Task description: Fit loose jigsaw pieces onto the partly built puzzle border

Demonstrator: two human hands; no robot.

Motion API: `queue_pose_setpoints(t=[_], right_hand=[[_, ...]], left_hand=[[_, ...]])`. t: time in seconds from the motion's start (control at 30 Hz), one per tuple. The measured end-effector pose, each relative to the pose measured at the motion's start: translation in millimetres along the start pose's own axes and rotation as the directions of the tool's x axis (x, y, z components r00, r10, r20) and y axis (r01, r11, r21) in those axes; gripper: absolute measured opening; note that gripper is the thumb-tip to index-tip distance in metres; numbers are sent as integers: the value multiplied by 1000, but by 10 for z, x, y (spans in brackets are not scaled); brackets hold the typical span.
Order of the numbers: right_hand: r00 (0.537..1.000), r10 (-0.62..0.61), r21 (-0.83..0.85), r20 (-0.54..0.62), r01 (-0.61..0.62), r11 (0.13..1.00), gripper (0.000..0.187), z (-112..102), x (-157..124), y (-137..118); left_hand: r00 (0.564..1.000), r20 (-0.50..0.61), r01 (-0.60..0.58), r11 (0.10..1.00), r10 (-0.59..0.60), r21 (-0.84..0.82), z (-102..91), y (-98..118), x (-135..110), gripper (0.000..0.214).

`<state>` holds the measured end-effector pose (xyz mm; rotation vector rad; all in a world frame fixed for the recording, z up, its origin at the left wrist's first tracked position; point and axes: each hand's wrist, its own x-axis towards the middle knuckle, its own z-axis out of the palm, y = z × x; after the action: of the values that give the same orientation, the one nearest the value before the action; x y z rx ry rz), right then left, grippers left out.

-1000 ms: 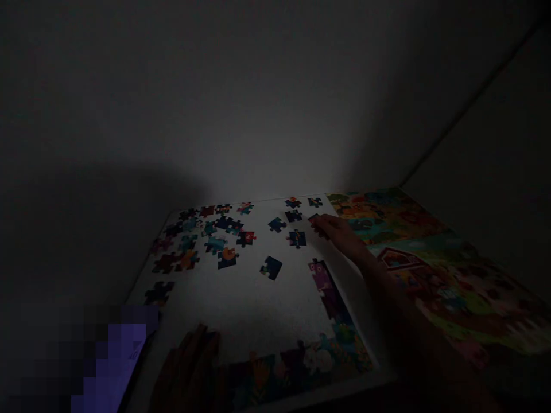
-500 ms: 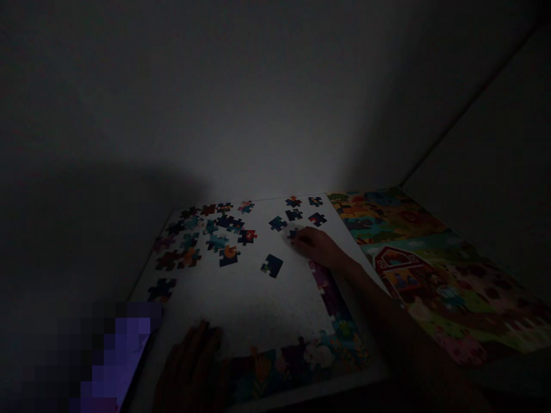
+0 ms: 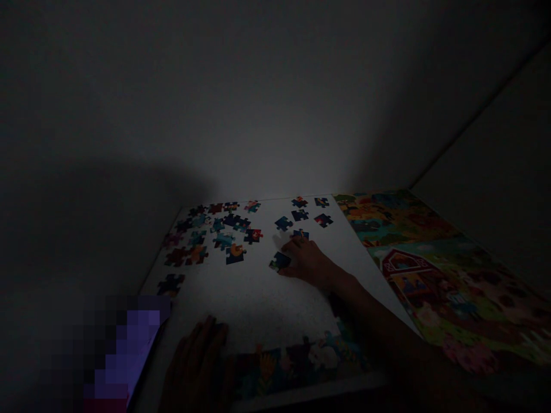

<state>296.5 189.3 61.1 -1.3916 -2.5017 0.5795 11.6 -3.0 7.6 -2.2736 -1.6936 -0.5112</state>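
Note:
The scene is very dark. My right hand (image 3: 307,261) reaches over the white board (image 3: 253,298), fingers spread, fingertips touching a dark blue puzzle piece (image 3: 279,262). Another small piece (image 3: 300,234) lies just beyond its fingers. My left hand (image 3: 198,367) rests flat on the board's near left part, fingers stretched out, holding nothing. A joined strip of puzzle (image 3: 297,358) runs along the board's near edge and under my right forearm. Several loose pieces (image 3: 215,232) are scattered at the far left.
A colourful farm picture (image 3: 422,269) with a red barn lies right of the board. Three loose pieces (image 3: 310,209) sit near the board's far edge. A glowing purple blurred object (image 3: 124,350) lies at the near left. Plain walls stand behind.
My right hand drew back from the far pieces by the picture toward me and leftward, now touching the dark blue piece in the middle. My left hand stayed put.

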Motion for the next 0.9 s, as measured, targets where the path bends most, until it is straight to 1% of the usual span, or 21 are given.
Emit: queue_pose_setpoints(t=[0.1,0.2,0.3,0.37,0.43,0.5,0.57,0.67,0.73,0.83,0.9], right_hand=[[999,-38,54,-1,38,998,36,-26,2,57],[998,-58,109,19,55,993,32,-73,0,82],[999,-28,177,43,20,984,31,-115,3,84],[998,23,237,51,-34,971,33,-125,11,95],[995,70,327,65,-87,941,37,-119,25,127],[994,84,421,64,-103,901,37,-104,39,180],[997,65,491,38,-75,868,35,-87,52,250],[999,40,580,-22,-19,814,30,-76,68,376],[997,33,643,-68,19,765,26,-93,75,474],[988,57,696,-147,62,715,22,-175,61,642],[987,61,715,-150,66,696,20,-259,27,755]], left_hand=[[999,-48,-6,1000,7,7,19,7,21,43],[999,-28,-26,1000,26,10,53,-14,20,44],[999,-28,-34,999,34,-4,92,-62,-10,44],[999,-29,-41,999,41,-6,112,-111,-39,44],[997,9,-72,997,72,8,122,-167,-66,48],[992,56,-112,994,111,15,123,-215,-85,53],[991,70,-117,993,116,13,120,-237,-89,55],[995,50,-91,996,89,20,113,-219,-68,53],[995,28,-97,995,96,30,106,-188,-38,50],[993,-29,-115,993,116,36,93,-139,19,45],[992,-62,-107,994,109,39,86,-115,54,43]])
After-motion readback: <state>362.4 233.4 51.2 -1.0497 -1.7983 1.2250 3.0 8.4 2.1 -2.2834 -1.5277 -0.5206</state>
